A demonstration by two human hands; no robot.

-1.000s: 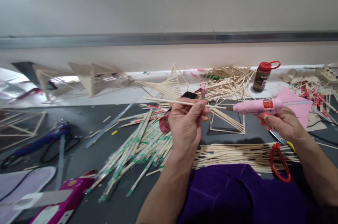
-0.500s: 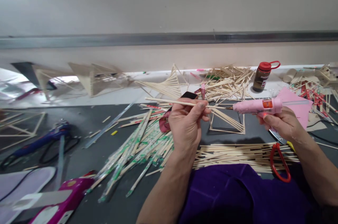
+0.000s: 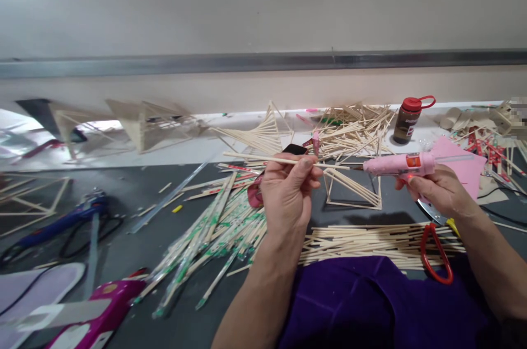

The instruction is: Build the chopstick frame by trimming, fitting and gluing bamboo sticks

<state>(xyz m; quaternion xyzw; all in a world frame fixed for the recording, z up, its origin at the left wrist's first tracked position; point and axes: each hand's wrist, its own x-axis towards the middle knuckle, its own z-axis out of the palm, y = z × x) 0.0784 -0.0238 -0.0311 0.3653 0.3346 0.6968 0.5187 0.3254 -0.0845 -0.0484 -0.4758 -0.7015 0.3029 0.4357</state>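
Between thumb and fingers, my left hand pinches a thin wooden stick, held nearly level. My right hand is wrapped round a pink hot glue gun with a clear glue stick in its back. The gun's nozzle is at or very near the stick's right end; contact is too fine to tell. Below and behind the nozzle stands a small frame of glued sticks. Loose bare sticks lie in a row close to my body.
Paper-wrapped chopsticks spread at left centre. Red-handled scissors lie at right front. A red-capped bottle stands behind, beside a stick pile. A fan-shaped stick model is at the back. A blue glue gun lies left.
My left hand and the stick have shifted slightly left. The glue gun has also moved a little left, its nozzle staying by the stick's end.
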